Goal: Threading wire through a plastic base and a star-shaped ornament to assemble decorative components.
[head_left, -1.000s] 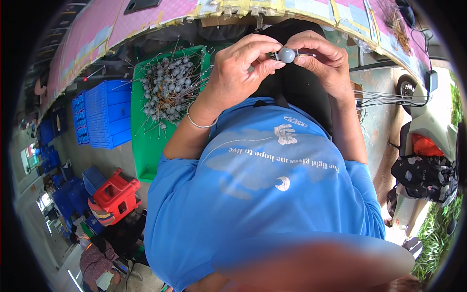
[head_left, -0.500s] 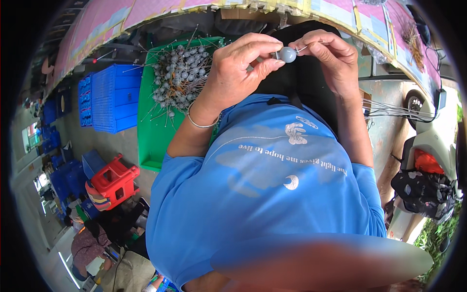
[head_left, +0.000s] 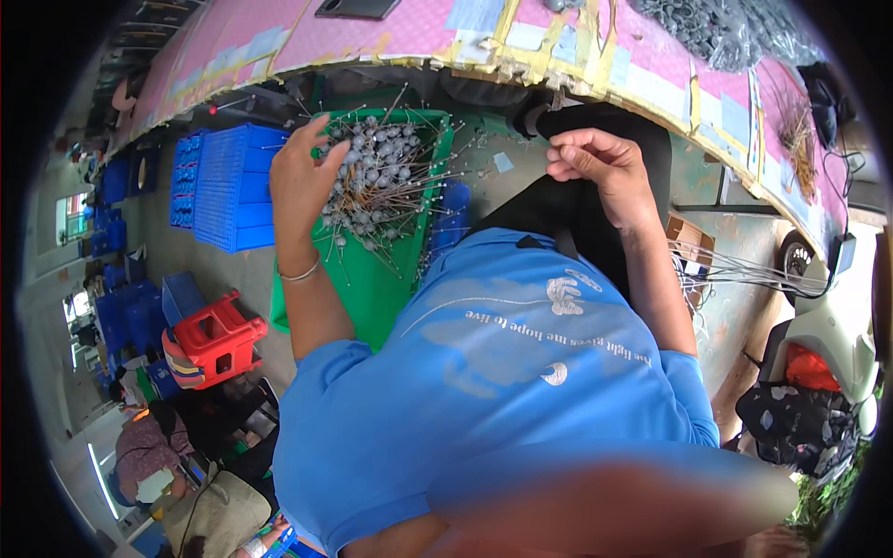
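My left hand [head_left: 302,177] is raised at the left edge of a green tray [head_left: 349,298], thumb and fingers apart, with nothing seen between them. Many grey balls on thin metal wires [head_left: 377,163] lie heaped in the tray, just right of that hand, their wires poking out in all directions. My right hand [head_left: 600,167] is in front of the table edge, above my dark-trousered leg. Its thumb and fingertips are pinched together; whatever they hold, if anything, is too small to make out.
A pink table [head_left: 391,37] with taped edges curves across the far side, bearing a phone [head_left: 358,7] and a plastic bag of dark parts [head_left: 721,33]. Blue crates [head_left: 237,186] and a red stool [head_left: 214,339] stand left. Another person [head_left: 153,456] sits lower left. Wires [head_left: 735,265] extend at right.
The grey ball that was between my hands is out of them. My left hand has moved left to the tray and opened; my right hand has come lower. More of the table shows.
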Action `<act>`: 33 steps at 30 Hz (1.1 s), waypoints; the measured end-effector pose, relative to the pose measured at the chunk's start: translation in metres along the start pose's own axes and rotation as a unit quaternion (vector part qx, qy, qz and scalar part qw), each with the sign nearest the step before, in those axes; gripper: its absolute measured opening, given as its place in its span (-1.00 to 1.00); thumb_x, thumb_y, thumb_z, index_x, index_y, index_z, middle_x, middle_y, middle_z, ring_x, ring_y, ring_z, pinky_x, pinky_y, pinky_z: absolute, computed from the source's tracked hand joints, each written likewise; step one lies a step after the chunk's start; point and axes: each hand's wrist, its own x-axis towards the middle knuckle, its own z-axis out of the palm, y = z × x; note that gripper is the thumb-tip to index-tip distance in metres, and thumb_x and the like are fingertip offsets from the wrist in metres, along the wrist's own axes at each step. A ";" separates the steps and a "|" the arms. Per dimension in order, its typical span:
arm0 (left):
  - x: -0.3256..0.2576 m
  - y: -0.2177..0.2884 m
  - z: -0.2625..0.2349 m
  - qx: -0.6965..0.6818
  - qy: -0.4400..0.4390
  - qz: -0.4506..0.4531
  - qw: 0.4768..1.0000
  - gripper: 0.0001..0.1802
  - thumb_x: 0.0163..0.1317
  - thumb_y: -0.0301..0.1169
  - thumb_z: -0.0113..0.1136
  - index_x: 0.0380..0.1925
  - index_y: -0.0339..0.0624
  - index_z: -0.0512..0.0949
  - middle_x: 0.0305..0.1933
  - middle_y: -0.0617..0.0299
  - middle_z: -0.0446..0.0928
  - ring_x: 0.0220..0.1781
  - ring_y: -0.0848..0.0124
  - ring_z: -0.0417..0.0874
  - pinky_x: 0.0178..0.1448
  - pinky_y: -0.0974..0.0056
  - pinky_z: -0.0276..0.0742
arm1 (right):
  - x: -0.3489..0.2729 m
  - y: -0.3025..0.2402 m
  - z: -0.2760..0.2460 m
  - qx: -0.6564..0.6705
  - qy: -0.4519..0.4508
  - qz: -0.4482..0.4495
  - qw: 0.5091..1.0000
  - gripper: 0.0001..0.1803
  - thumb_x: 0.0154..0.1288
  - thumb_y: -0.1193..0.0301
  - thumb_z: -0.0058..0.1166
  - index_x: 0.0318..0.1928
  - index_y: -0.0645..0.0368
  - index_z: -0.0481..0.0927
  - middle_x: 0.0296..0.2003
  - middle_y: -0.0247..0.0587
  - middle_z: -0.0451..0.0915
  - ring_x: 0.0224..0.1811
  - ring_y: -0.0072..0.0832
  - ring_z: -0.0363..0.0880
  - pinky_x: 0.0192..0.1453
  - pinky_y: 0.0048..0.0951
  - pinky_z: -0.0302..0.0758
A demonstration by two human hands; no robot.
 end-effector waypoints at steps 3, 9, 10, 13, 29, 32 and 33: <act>0.044 0.043 0.036 -0.205 0.015 -0.022 0.978 -0.62 0.15 -0.40 0.36 -0.01 -0.21 0.63 -0.09 0.08 0.69 -0.10 0.32 0.75 -0.18 0.29 0.66 | 0.004 0.010 -0.010 -0.004 -0.002 0.027 1.000 -0.82 0.37 0.50 0.13 -0.08 0.31 0.65 -0.26 -0.16 0.70 -0.24 -0.46 0.70 -0.08 -0.45 0.66; 0.160 0.145 0.117 -0.176 0.046 0.225 0.957 -0.67 0.13 -0.33 0.37 -0.09 -0.15 0.66 -0.19 0.08 0.66 -0.31 0.18 0.70 -0.21 0.21 0.61 | -0.005 -0.008 -0.032 -0.013 0.044 0.048 0.998 -0.82 0.37 0.50 0.14 -0.09 0.34 0.65 -0.26 -0.17 0.70 -0.23 -0.47 0.70 -0.10 -0.49 0.62; 0.173 0.156 0.130 -0.176 0.027 0.241 0.954 -0.66 0.13 -0.28 0.36 -0.09 -0.12 0.66 -0.18 0.10 0.64 -0.29 0.15 0.68 -0.18 0.17 0.59 | -0.007 -0.012 -0.042 -0.015 0.040 0.035 0.998 -0.82 0.37 0.50 0.15 -0.09 0.34 0.65 -0.26 -0.17 0.70 -0.22 -0.49 0.69 -0.10 -0.49 0.61; 0.192 0.173 0.152 -0.066 0.001 0.312 0.948 -0.78 0.20 -0.31 0.23 -0.23 -0.20 0.63 -0.20 0.02 0.62 -0.20 0.01 0.65 -0.13 0.06 0.58 | -0.024 -0.039 -0.079 -0.041 0.077 -0.016 0.996 -0.82 0.37 0.53 0.14 -0.08 0.34 0.65 -0.25 -0.19 0.70 -0.22 -0.51 0.69 -0.10 -0.51 0.61; 0.143 0.153 0.123 -0.634 -0.168 -0.057 0.753 -0.63 0.29 -0.64 0.09 0.11 -0.46 0.44 -0.11 0.03 0.59 -0.20 0.27 0.74 -0.14 0.35 0.66 | -0.087 -0.115 -0.190 -0.603 0.561 -0.012 0.567 -0.76 0.22 0.27 0.26 -0.21 0.16 0.72 -0.17 -0.22 0.66 -0.30 -0.45 0.65 -0.16 -0.44 0.53; 0.112 0.159 0.110 -0.650 -0.273 -0.053 0.707 -0.72 0.26 -0.63 0.12 -0.01 -0.42 0.45 -0.06 -0.04 0.60 -0.19 0.22 0.74 -0.16 0.35 0.67 | -0.071 -0.098 -0.166 -0.488 0.533 -0.180 0.667 -0.83 0.19 0.41 0.28 -0.25 0.24 0.72 -0.20 -0.27 0.65 -0.33 -0.55 0.62 -0.22 -0.50 0.54; 0.103 0.165 0.109 -0.651 -0.271 -0.051 0.708 -0.72 0.26 -0.63 0.12 -0.01 -0.42 0.45 -0.06 -0.04 0.60 -0.19 0.22 0.74 -0.16 0.35 0.67 | -0.060 -0.093 -0.158 -0.489 0.503 -0.225 0.676 -0.87 0.20 0.52 0.27 -0.23 0.29 0.70 -0.22 -0.31 0.64 -0.36 -0.63 0.59 -0.28 -0.56 0.55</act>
